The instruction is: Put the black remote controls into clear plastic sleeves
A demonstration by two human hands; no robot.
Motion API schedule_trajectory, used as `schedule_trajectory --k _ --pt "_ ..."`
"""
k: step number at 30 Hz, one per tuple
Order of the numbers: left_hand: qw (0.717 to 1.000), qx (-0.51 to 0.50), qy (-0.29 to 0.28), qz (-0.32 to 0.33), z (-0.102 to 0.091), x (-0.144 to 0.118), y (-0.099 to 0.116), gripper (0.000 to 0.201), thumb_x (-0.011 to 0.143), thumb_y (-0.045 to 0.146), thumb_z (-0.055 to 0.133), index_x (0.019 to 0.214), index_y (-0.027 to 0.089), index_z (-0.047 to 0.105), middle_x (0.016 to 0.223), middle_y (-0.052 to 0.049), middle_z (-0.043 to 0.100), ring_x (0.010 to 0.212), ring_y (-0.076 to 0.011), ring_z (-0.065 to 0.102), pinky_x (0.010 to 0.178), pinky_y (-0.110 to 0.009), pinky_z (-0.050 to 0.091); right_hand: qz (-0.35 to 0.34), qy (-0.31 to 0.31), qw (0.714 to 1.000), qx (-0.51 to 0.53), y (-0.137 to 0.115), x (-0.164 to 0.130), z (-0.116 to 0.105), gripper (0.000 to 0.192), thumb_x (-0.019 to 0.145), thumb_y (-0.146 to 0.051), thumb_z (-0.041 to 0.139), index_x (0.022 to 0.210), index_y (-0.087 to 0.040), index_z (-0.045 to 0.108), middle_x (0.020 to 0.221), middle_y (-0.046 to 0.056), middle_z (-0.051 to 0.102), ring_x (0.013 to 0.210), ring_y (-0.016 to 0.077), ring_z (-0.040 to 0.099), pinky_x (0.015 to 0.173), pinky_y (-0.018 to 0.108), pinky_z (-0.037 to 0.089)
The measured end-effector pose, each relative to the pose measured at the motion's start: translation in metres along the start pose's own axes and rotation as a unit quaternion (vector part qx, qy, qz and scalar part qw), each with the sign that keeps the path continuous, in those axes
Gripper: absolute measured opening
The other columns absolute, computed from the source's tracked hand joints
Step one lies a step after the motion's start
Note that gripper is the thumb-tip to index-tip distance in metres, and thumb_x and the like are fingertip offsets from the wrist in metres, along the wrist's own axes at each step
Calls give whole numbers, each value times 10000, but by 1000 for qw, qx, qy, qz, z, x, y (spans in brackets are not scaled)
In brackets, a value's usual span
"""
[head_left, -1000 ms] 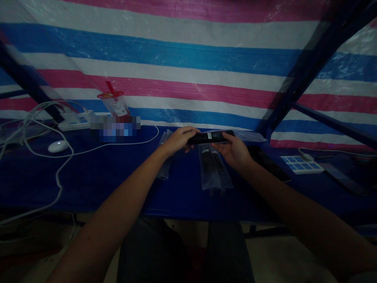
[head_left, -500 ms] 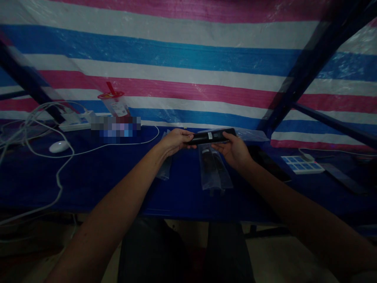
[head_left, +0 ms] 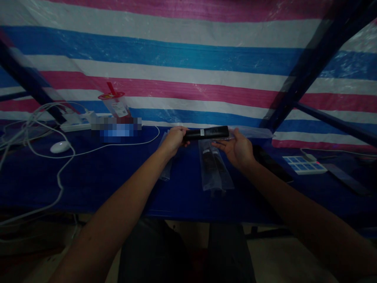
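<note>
My left hand (head_left: 176, 140) is closed round the left end of a long black bar-shaped device (head_left: 210, 133) with a small white label; its exact kind is unclear. The device is held almost level above the blue table. My right hand (head_left: 237, 147) is by the device's right end, fingers spread and thumb raised, not gripping it. Below, clear plastic bags (head_left: 216, 167) with dark, labelled items inside lie on the table. Another clear plastic bag (head_left: 166, 171) lies partly under my left hand, and a flattened clear bag (head_left: 256, 133) stretches out behind my right hand.
White cables (head_left: 60, 181), a white mouse-like object (head_left: 59, 147) and a power strip (head_left: 75, 125) are on the left, near a red-lidded cup (head_left: 119, 108). A dark flat device (head_left: 272, 163), a blue-and-white panel (head_left: 304, 165) and a phone-like slab (head_left: 347, 179) lie right. Striped sheeting (head_left: 188, 90) hangs behind.
My right hand has let go of the black device and its fingers have spread. The device, still in my left hand, has shifted slightly left and turned, showing a different face.
</note>
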State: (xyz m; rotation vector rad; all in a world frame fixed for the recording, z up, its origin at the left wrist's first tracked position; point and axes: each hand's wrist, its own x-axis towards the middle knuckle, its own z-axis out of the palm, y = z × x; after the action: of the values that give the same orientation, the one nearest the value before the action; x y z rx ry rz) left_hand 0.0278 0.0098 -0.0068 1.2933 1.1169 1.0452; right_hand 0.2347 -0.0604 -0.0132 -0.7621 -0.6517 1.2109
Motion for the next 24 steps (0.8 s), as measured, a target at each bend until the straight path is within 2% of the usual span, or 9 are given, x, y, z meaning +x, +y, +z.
schedule_trajectory --k 3,5,7,9,13,20,22,24 --pt "989 64 127 45 -14 10 -3 161 905 288 436 910 206 574 674 -35 546 568 -170 542 541 -304 384 -2 17 1000 7 -4 6 -6 247 1000 -383 428 968 -208 600 980 113 742 802 251 741 746 442 614" --pt "962 127 217 103 -28 15 -3 171 905 293 426 830 216 558 671 -43 538 697 -210 564 606 -321 396 9 21 1000 10 -6 8 -10 236 994 -374 427 958 -211 594 998 119 750 837 253 750 760 419 614" --pt "928 199 268 162 -40 18 0 150 894 271 453 790 221 549 774 -72 598 865 -246 566 714 -349 399 16 19 1000 17 -7 9 -11 217 988 -362 428 959 -218 588 1021 111 755 859 246 754 764 395 616" --pt "911 234 296 168 -48 17 4 144 890 250 450 784 224 545 864 -93 635 924 -264 558 779 -373 387 18 15 999 26 -7 9 -11 184 975 -346 445 977 -222 581 1030 104 757 858 239 755 756 385 618" --pt "908 254 299 149 -48 13 8 159 864 214 428 772 223 557 929 -135 665 943 -283 578 806 -397 377 19 11 999 38 -7 9 -9 151 943 -326 493 1016 -222 576 1055 109 752 865 244 757 750 385 624" --pt "912 259 285 139 -44 14 5 117 755 158 476 697 219 558 850 -134 652 912 -294 599 808 -406 390 10 -12 999 52 -6 14 -16 137 912 -321 533 1013 -251 592 1114 90 740 934 244 746 778 386 635" --pt "919 248 277 133 -44 17 2 119 756 168 477 679 217 553 812 -129 639 903 -292 598 807 -403 398 18 -18 998 54 -6 15 -16 125 900 -309 549 1007 -259 591 1117 79 740 948 239 741 780 382 636" --pt "937 201 255 129 -45 22 -2 106 758 188 484 678 217 546 774 -117 624 901 -289 600 792 -392 410 23 -17 998 58 -5 15 -16 124 905 -298 535 1007 -255 590 1110 79 742 954 237 741 779 378 636"
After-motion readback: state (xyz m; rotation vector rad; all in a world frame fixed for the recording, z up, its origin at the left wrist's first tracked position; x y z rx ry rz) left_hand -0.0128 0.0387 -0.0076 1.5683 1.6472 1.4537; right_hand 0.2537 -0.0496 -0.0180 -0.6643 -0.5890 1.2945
